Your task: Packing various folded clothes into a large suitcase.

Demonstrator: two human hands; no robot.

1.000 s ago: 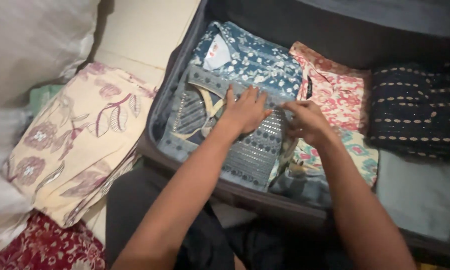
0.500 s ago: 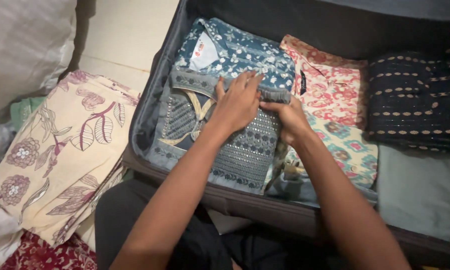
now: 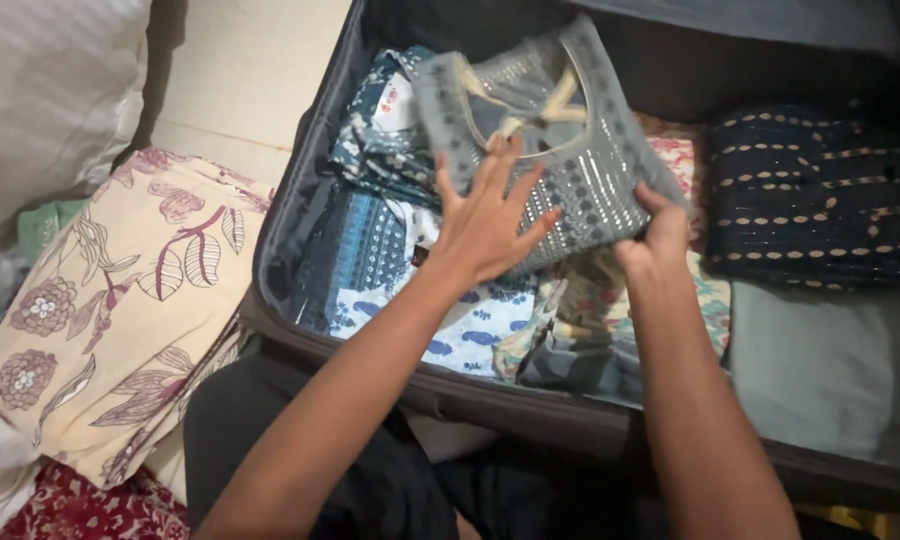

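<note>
Squarely against left hand (image 3: 490,225) (fingers spread): grey garment (image 3: 570,150)

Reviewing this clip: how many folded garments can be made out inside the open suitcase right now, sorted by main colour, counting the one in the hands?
Grey: 2, the sequinned top held by both hands, and a plain grey piece.
Blue print: 2, a dark blue print and a white and blue print.
Navy dotted: 1.
Red and multicolour floral: 1, partly hidden.
Total: 6
</note>
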